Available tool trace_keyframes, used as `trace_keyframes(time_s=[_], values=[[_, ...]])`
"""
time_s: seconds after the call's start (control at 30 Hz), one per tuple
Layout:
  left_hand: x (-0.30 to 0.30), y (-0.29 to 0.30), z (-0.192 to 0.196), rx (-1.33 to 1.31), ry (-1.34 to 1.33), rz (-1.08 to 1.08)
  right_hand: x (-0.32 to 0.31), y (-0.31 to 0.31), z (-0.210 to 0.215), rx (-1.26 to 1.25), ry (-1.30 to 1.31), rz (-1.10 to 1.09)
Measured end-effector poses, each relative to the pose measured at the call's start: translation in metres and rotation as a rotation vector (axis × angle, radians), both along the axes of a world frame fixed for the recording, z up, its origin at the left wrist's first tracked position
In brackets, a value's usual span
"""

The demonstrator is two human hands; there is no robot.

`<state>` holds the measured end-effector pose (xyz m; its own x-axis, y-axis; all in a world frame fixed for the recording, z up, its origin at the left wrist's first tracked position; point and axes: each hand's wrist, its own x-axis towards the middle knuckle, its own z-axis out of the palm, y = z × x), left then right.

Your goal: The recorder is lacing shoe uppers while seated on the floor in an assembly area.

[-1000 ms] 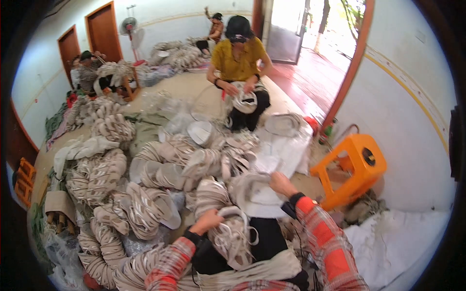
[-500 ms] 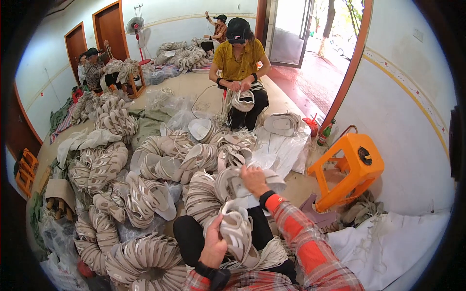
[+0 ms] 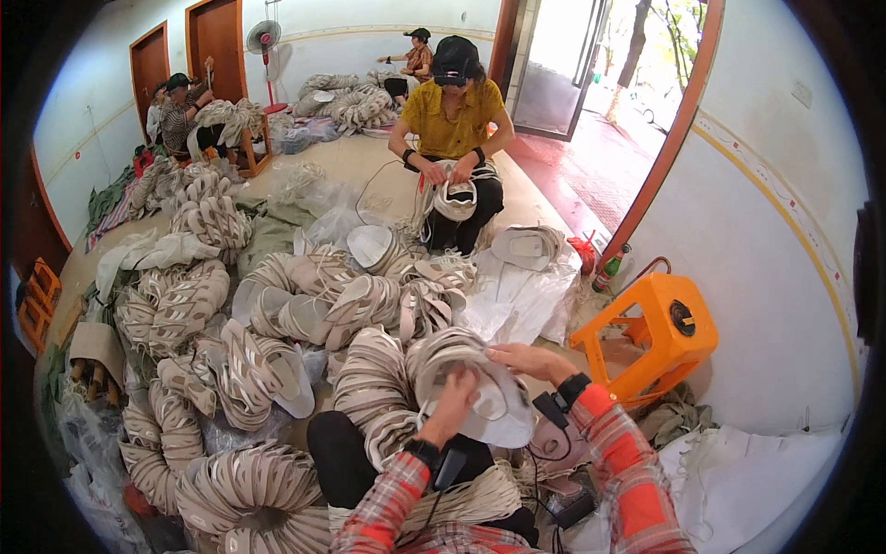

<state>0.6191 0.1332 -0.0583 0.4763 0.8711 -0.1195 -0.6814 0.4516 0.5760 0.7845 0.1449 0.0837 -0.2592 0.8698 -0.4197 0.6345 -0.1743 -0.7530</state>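
Observation:
In front of my knees a stack of nested beige and white shoe uppers (image 3: 426,362) tilts with its broad end toward me. My left hand (image 3: 456,403) reaches into the shoe upper (image 3: 494,417) at that end, fingers curled on it and partly hidden. On the upper's far right rim my right hand (image 3: 535,361) grips with its fingers laid over the edge; the thumb is hard to make out. Another curved row of uppers (image 3: 369,374) leans against the stack's left side. A bundle of pale laces (image 3: 471,499) lies across my lap.
Piles of uppers (image 3: 249,489) cover the floor to the left. An orange stool (image 3: 660,323) stands at right, near white cloth (image 3: 738,489). Black cabled devices (image 3: 552,409) hang by my wrists. Facing me, a person in yellow (image 3: 452,120) handles an upper; others sit farther back.
My left hand has moved from my lap up into the stack's end, and the single upper it held is no longer apart there. My right hand has shifted right along the stack's rim.

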Motion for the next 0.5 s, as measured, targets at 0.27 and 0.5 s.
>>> trace_keyframes(time_s=[0.27, 0.5], values=[[-0.069, 0.028, 0.056, 1.077, 1.340, 0.365, 0.025, -0.057, -0.109, 0.151, -0.287, -0.300], [-0.095, 0.116, 0.026, 1.028, 0.962, -0.269, -0.004, -0.060, -0.048, 0.245, 0.149, 0.144]])
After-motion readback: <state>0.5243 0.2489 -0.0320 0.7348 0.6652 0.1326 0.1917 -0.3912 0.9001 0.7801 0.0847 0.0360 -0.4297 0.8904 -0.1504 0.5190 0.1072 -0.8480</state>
